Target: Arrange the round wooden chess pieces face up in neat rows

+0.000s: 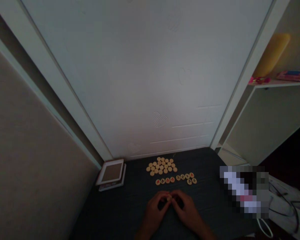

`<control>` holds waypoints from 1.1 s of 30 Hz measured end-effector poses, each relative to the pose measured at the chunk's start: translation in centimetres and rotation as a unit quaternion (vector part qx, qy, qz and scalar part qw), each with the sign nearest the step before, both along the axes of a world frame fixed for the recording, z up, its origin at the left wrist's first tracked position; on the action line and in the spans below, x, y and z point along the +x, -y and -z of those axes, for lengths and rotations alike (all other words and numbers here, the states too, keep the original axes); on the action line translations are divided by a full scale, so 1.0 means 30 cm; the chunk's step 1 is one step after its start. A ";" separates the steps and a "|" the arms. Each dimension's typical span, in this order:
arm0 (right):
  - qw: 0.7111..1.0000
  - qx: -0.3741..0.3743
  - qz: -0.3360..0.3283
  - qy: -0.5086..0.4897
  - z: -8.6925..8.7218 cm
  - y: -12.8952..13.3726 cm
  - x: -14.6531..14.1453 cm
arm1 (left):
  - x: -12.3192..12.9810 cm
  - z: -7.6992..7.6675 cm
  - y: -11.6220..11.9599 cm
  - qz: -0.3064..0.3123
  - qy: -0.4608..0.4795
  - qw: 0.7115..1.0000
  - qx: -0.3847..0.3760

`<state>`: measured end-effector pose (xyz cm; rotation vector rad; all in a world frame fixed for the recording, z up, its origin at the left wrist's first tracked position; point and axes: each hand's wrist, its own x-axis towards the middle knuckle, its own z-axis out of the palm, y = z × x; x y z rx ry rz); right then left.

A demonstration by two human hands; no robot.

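My left hand (155, 208) and my right hand (185, 206) meet at their fingertips over the dark table. Pinched between them is a small round wooden piece, a Chinese chess piece (169, 198), mostly covered by the fingers. Just beyond my hands runs a row of face-up Chinese chess pieces (167, 180) with red or black characters. Two more black-marked pieces (191, 181) lie at the row's right end, on the near side. Farther back, a cluster of blank-side-up pieces (161, 167) lies close together.
At the table's back left sits a stack of flat white-edged frames or boxes (112, 173). A white panel (160, 83) with embossed hearts rises behind the table (115, 210). Beyond the right edge are a pixelated object (242, 191), cables (287, 196) and a shelf (282, 83).
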<state>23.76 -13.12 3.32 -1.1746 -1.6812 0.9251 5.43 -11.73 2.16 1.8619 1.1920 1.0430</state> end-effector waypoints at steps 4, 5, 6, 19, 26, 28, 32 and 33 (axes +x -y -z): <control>1.000 -0.021 0.003 -0.023 -0.011 -0.008 0.005 | -0.001 -0.006 -0.001 -0.005 0.012 1.000 -0.014; 0.999 -0.022 0.002 -0.024 -0.010 -0.009 0.007 | -0.001 -0.006 -0.001 -0.005 0.014 1.000 -0.012; 0.999 -0.021 0.002 -0.024 -0.008 -0.010 0.008 | -0.002 -0.005 -0.001 -0.007 0.015 1.000 -0.009; 1.000 -0.009 0.009 -0.011 0.003 -0.004 0.008 | -0.001 0.007 0.004 0.025 -0.001 1.000 0.012; 1.000 -0.001 0.012 0.002 0.015 -0.006 0.011 | 0.004 -0.026 0.010 0.007 -0.013 1.000 -0.026; 1.000 -0.004 0.014 0.006 0.021 -0.008 0.010 | 0.006 -0.032 0.012 -0.005 -0.023 0.999 -0.040; 1.000 -0.011 0.011 0.008 0.025 -0.014 0.004 | 0.007 -0.033 0.011 -0.025 -0.011 0.999 -0.044; 1.000 -0.012 0.009 0.010 0.024 -0.017 0.003 | 0.006 -0.032 0.010 -0.025 -0.005 0.999 -0.039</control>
